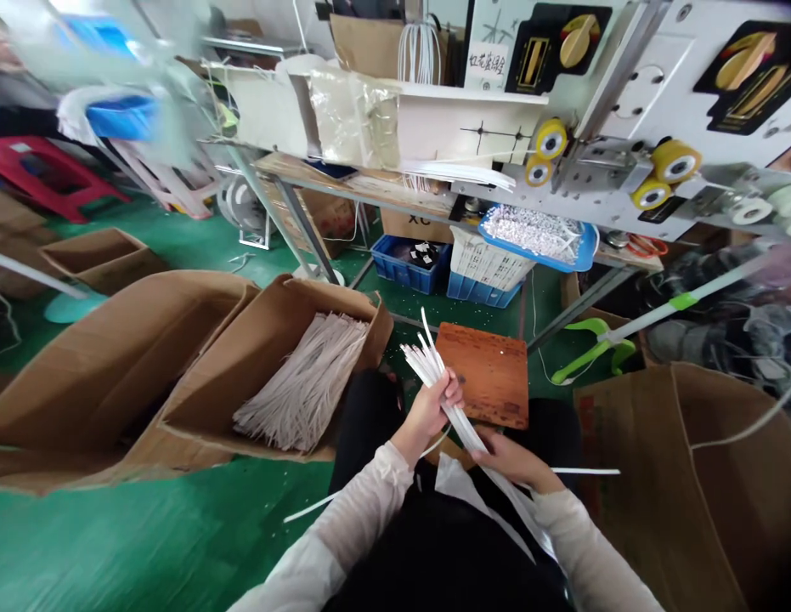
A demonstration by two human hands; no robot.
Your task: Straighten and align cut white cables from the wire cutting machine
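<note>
A bundle of white wires (466,432) slants across my lap, its upper ends fanned unevenly. My left hand (433,408) is closed round the bundle near those ends. Lower down, my right hand (513,459) grips the same bundle, its fingers partly hidden. One loose white wire (309,508) sticks out below my left forearm, and a white wire end (586,471) shows past my right wrist. Just beyond my hands is a worn brown wooden board (484,374). To the left, an open cardboard box (204,374) holds many cut pale wires (306,382).
A machine with yellow rollers (551,138) and a bench stand ahead. A blue tray (584,246) of small white bits sits at the bench edge, above blue crates (411,263). Cardboard boxes (637,450) flank me, and a green-footed stand (599,344) is at right.
</note>
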